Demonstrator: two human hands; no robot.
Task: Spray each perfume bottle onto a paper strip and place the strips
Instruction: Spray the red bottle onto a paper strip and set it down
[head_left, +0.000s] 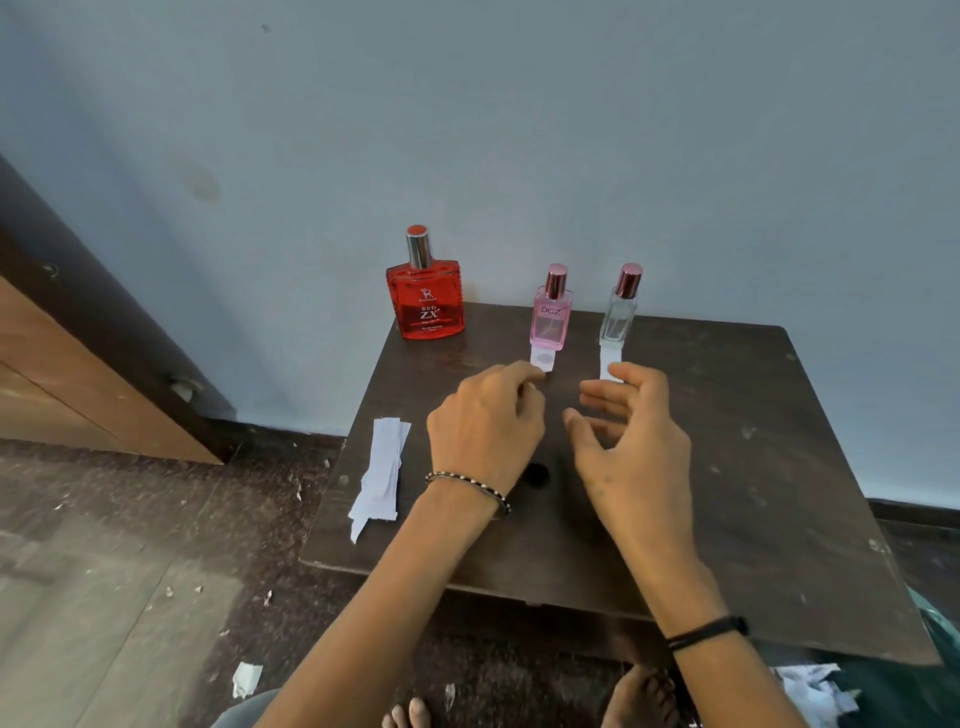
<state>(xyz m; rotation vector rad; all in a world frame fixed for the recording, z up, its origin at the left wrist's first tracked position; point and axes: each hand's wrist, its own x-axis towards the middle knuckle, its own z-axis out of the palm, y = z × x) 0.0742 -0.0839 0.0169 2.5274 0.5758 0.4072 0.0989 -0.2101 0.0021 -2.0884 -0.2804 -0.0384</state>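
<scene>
Three perfume bottles are standing upright along the far edge of a dark wooden table (727, 467), in the centre of the frame: a red bottle (425, 299) at left, a pink bottle (551, 312) in the middle and a clear bottle (619, 309) at right. A paper strip (543, 359) is lying just in front of the pink bottle, and a second strip (609, 361) just in front of the clear one. The left hand (485, 431) is hovering with curled fingers, fingertips at the near end of the first strip — whether it is pinching the paper cannot be told. The right hand (631, 447) is spreading open, grasping nothing, its fingertips near the second strip. A stack of spare strips (382, 470) is lying at the table's left edge — lower left of centre.
</scene>
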